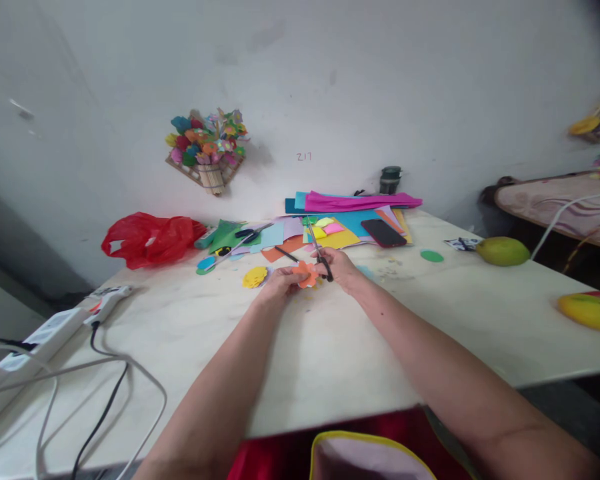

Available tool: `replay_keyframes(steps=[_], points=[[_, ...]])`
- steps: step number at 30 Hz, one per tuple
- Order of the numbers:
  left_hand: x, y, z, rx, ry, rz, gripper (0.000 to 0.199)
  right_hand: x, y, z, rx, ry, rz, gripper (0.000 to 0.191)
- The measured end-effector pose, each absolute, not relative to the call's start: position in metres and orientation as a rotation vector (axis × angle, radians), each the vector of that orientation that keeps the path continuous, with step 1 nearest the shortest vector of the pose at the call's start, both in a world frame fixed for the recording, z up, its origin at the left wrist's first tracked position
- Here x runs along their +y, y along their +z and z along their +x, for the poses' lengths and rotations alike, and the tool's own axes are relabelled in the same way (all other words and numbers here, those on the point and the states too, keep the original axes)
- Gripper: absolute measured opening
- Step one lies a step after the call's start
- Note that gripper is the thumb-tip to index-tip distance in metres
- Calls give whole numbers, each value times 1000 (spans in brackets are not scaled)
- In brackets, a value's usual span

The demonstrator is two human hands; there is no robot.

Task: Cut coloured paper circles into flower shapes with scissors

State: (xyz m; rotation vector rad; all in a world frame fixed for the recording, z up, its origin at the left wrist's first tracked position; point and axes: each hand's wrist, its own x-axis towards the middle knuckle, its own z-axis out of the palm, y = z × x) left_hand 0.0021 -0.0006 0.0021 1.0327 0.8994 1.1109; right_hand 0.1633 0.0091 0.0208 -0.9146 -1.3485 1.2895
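Observation:
Pinched in my left hand [282, 283] is an orange paper flower [306, 274] with rounded petals. My right hand [341, 267] is closed on a pair of scissors [325, 265], its black handles at my fingers and its blades pointing away toward the coloured paper. The fingers of both hands almost meet at the flower's right side; whether the scissors touch it I cannot tell. Left of my left hand lies a stack of yellow paper flowers [255, 277]. A dark pen or pencil [286, 254] lies just beyond my hands, and small scraps are scattered beneath them.
Coloured paper sheets [347, 238], a phone [383, 233] and a second pair of scissors [245, 239] lie at the back. A red plastic bag [153, 240] sits left, above a power strip [55, 337] with loose cables. Mangoes [503, 251] and a green paper circle [432, 256] are on the right.

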Motion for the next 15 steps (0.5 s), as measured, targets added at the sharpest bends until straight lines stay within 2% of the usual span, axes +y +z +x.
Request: replay_keyframes(steps=[10,15], points=[[5,-2,5,885,1320,990,23,8,15,151,-1179,1238,-953,35],[5,2,1,893,1447,963,25,9,18,161,-1305,1263,-1056,37]])
